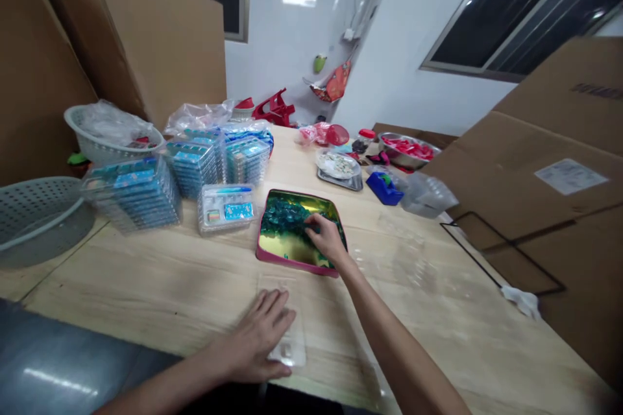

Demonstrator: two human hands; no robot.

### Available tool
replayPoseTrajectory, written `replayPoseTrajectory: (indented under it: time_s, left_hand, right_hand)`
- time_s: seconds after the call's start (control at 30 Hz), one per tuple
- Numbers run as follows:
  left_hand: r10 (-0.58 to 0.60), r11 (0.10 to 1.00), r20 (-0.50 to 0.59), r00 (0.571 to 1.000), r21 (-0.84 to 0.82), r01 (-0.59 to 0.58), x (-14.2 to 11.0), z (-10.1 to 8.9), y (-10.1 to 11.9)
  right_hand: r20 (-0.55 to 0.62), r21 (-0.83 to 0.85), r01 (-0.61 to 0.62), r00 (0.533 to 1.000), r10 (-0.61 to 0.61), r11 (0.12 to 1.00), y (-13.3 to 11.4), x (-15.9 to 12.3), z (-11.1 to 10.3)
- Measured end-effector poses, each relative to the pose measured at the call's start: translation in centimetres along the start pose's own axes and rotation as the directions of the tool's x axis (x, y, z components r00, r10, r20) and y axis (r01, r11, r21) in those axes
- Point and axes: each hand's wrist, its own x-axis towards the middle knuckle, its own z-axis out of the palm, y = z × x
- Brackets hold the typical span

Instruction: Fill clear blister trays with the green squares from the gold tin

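Note:
My left hand [260, 340] lies with its fingers spread over a clear plastic tray [294, 351] near the table's front edge, covering part of it. My right hand [325, 237] reaches into a shallow pink-rimmed box [277, 259] with a shiny gold inside. Small dark teal pieces [285, 215] are heaped at the far side of that box. The right thumb and fingertips are pinched together by the heap; whatever is between them is too small to make out. Behind the box to the left sits a filled clear case [226, 209] with a blue pen and a blue card.
Stacks of filled clear cases [131, 191] and grey baskets [43, 220] stand at the left. A blue tape dispenser [384, 188], clear containers [428, 194] and a metal bowl of red pieces [409, 150] stand at the back right. Large cardboard boxes [549, 162] flank the table.

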Motion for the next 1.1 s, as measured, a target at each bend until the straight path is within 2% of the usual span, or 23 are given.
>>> replayPoseTrajectory:
  time_s: [0.07, 0.17, 0.23, 0.33, 0.4, 0.47, 0.57, 0.7, 0.77, 0.83, 0.9, 0.97, 1.1]
  left_hand:
    - [0.015, 1.0, -0.033, 0.999, -0.022, -0.015, -0.2, 0.3, -0.1]
    - [0.002, 0.999, -0.099, 0.995, -0.053, -0.007, -0.7, 1.0, -0.5]
    - [0.0, 0.998, -0.129, 0.992, -0.059, -0.008, -0.9, 1.3, -0.7]
    - [0.03, 0.998, -0.16, 0.987, -0.053, -0.039, -0.9, 1.6, -1.0]
    - [0.046, 0.997, -0.173, 0.984, -0.046, -0.054, -0.9, 1.7, -1.1]
    - [0.053, 0.997, -0.179, 0.982, -0.04, -0.061, -0.9, 1.8, -1.2]
    - [0.072, 0.997, -0.177, 0.982, -0.013, -0.075, -1.0, 1.9, -1.2]
    - [0.084, 0.996, -0.178, 0.98, 0.01, -0.083, -1.1, 1.9, -1.3]
    - [0.088, 0.996, -0.179, 0.98, 0.007, -0.088, -1.1, 1.8, -1.4]
    - [0.093, 0.996, -0.17, 0.981, 0.002, -0.094, -1.1, 1.7, -1.4]
    - [0.09, 0.996, -0.149, 0.985, -0.01, -0.093, -1.1, 1.5, -1.3]
    - [0.078, 0.996, -0.13, 0.988, -0.031, -0.082, -1.2, 1.3, -1.2]
    - [0.026, 0.996, -0.113, 0.993, -0.078, -0.035, -1.4, 0.9, -0.8]
  right_hand:
    - [0.031, 0.087, 0.018, 0.999, -0.021, 0.996, -1.1, -2.6, -0.6]
    - [0.182, 0.104, 0.081, 0.978, -0.1, 0.991, -2.6, -6.9, -1.1]
    - [0.27, 0.003, 0.163, 0.95, -0.158, 0.987, -3.3, -9.1, -1.0]
    - [0.262, -0.243, 0.3, 0.936, -0.236, 0.922, -3.8, -10.8, 0.0]
    - [0.266, -0.359, 0.369, 0.921, -0.285, 0.857, -4.0, -11.1, 1.0]
    - [0.31, -0.366, 0.414, 0.899, -0.31, 0.834, -4.0, -11.3, 2.0]
    - [0.336, -0.243, 0.401, 0.889, -0.311, 0.883, -3.6, -11.4, 3.1]
    - [0.261, -0.036, 0.335, 0.913, -0.315, 0.942, -2.9, -11.3, 3.7]
    - [0.267, 0.042, 0.326, 0.907, -0.325, 0.945, -2.7, -11.0, 3.7]
    - [0.326, 0.067, 0.359, 0.874, -0.36, 0.931, -2.8, -10.7, 3.6]
    - [0.398, 0.041, 0.418, 0.826, -0.398, 0.908, -3.0, -10.3, 3.5]
    - [0.443, 0.003, 0.456, 0.797, -0.41, 0.89, -3.2, -10.1, 3.5]
    - [0.45, -0.008, 0.447, 0.801, -0.396, 0.895, -3.8, -10.4, 3.3]
